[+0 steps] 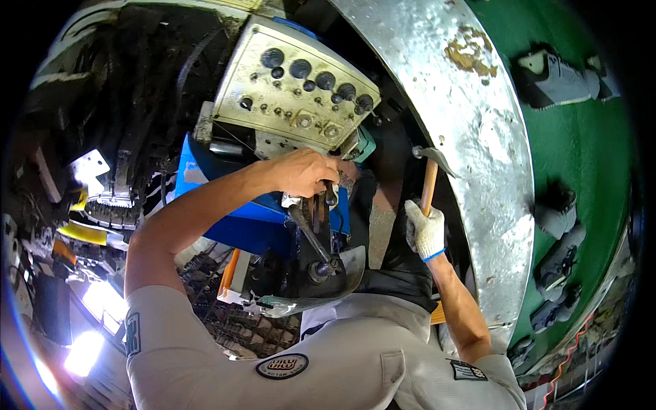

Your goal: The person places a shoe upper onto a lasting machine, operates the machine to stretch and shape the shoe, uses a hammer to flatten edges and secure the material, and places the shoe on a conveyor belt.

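Note:
My right hand (425, 229), in a white knit glove with a blue cuff, grips the wooden handle of a hammer (429, 186). The metal hammer head points up, beside the edge of a silver metal surface (488, 205). My bare left hand (306, 172) is closed, fingers curled down, just below a cream control panel (294, 85) with black knobs. What its fingers hold is hidden. Under them stand upright metal parts of a machine, and a metal rod (309, 232) slants down to a round fitting (320, 270) near my body.
A blue machine body (239, 222) lies behind my left forearm. Several dark and grey shoes (560, 263) rest on a green surface (506, 37) at the right. Cluttered machine parts and bright lamps (85, 352) fill the left. An orange bar (229, 272) stands near my left side.

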The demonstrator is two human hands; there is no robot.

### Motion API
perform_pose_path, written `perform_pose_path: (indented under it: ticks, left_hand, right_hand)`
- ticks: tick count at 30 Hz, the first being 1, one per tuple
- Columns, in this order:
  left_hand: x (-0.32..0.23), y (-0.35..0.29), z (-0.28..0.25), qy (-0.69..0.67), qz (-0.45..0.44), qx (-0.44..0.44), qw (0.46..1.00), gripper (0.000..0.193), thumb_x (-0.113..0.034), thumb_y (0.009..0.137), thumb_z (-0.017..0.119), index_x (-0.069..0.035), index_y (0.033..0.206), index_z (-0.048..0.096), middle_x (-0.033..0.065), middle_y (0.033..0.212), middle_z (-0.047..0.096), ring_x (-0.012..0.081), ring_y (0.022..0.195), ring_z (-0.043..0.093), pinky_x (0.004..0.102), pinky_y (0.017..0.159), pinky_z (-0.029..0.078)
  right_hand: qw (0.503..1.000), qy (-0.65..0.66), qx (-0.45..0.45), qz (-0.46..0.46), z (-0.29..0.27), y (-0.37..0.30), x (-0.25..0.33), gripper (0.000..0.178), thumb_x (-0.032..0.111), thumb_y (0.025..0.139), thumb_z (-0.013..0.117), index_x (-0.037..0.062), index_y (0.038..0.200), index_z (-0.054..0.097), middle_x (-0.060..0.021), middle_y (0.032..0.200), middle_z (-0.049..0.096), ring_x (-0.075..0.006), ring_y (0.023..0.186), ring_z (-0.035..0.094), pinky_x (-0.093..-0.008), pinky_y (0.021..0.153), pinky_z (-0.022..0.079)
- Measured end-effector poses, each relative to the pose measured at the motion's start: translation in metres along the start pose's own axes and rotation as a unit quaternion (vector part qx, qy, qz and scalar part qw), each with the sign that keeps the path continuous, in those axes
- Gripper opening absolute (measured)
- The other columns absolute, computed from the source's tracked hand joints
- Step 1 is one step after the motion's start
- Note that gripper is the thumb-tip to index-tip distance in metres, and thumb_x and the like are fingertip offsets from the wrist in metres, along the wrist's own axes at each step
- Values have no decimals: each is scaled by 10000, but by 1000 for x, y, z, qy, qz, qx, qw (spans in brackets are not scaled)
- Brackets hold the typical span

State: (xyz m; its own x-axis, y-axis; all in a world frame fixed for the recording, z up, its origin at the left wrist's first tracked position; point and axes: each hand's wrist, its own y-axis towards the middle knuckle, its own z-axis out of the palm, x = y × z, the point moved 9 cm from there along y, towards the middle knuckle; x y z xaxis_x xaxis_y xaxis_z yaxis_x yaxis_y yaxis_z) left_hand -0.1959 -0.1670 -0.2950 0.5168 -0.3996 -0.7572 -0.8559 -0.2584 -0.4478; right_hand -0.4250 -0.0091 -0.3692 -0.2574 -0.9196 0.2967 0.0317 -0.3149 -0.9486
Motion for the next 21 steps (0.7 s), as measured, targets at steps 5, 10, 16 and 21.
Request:
perform_pose_path:
  ticks: [5, 10, 16, 21]
  left_hand:
    - [14, 6, 19, -77, -32, 120, 989, 303, 28, 748, 699, -29, 1043, 735, 132, 975, 725, 365, 842, 694, 454, 719, 528]
    - [14, 15, 33, 40, -4, 199, 979, 140, -40, 799, 734, -30, 939, 731, 142, 844, 706, 363, 766, 687, 467, 677, 528]
    - [14, 32, 34, -28, -19, 244, 969, 143, -145, 887, 744, -5, 915, 758, 160, 790, 720, 305, 684, 690, 469, 654, 522]
    - [1, 43, 42, -110, -129, 247, 954, 315, -27, 864, 706, -93, 1163, 781, 177, 913, 756, 306, 780, 713, 447, 692, 532]
  right_hand:
    - [1000, 13, 6, 16, 1, 3, -27, 353, 281, 967, 730, 81, 735, 554, -5, 527, 504, -109, 347, 449, -269, 321, 327]
    - [999, 12, 25, 27, 1, 1, -47, 348, 271, 969, 733, 76, 738, 561, 12, 547, 509, -88, 377, 454, -257, 346, 329]
    - [993, 18, 81, 82, 18, -5, -66, 307, 229, 994, 699, 76, 779, 542, -3, 534, 484, -112, 354, 421, -281, 331, 305]
    - [993, 43, 77, 79, 17, -7, -69, 290, 231, 1005, 687, 83, 803, 542, -2, 535, 471, -114, 363, 419, -285, 341, 314]
